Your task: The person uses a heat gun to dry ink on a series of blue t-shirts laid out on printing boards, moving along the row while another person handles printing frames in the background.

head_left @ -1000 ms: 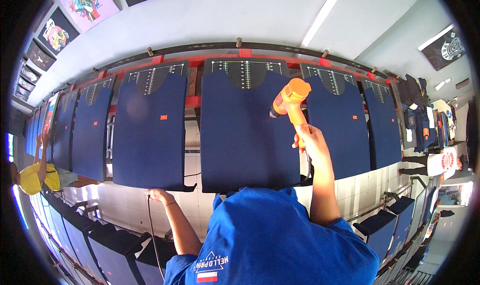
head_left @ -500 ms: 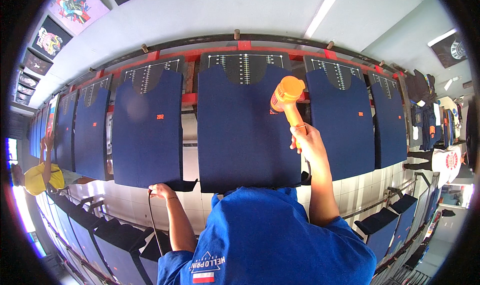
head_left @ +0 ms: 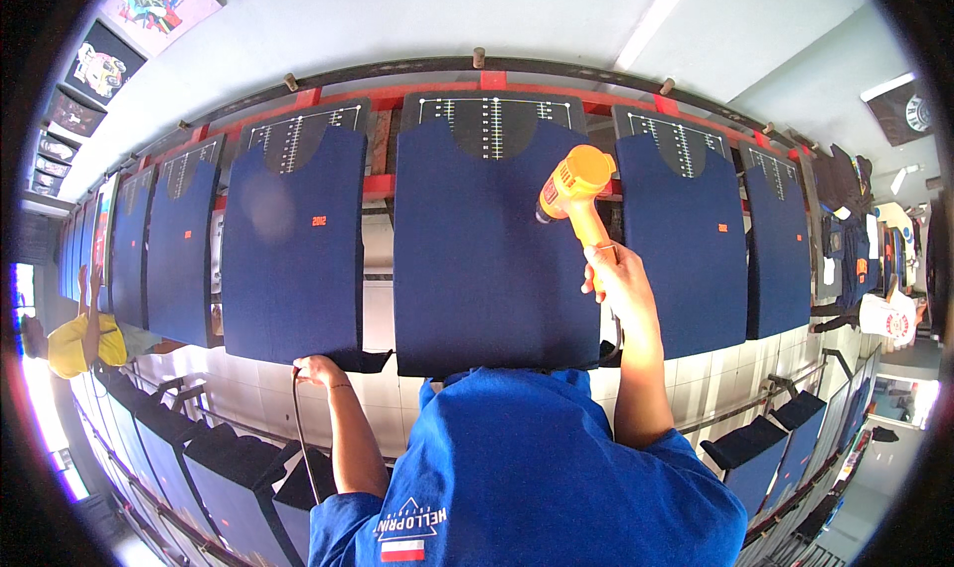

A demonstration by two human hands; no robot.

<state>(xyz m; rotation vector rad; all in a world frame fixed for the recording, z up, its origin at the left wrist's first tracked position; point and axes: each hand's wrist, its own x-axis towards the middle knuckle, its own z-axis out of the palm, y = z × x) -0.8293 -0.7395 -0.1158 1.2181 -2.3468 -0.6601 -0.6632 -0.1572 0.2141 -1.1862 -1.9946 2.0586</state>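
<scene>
My right hand (head_left: 614, 274) grips the handle of an orange heat gun (head_left: 571, 184). Its nozzle points left at a navy shirt (head_left: 477, 259) stretched over the middle printing board. My left hand (head_left: 318, 370) is closed on a black cable (head_left: 298, 433) at the lower edge of the neighbouring navy shirt (head_left: 293, 239), which carries a small orange print. My blue shirt (head_left: 527, 478) fills the lower middle of the view.
More boards with navy shirts run left (head_left: 179, 249) and right (head_left: 691, 249) along a red metal frame (head_left: 492, 78). Lower boards (head_left: 234, 468) stand at bottom left. A person in yellow (head_left: 75, 343) works at far left. Garments (head_left: 855, 239) hang at right.
The view has drawn slightly closer to the boards. The heat gun stays over the middle shirt, and my left hand stays at the shirt's lower edge.
</scene>
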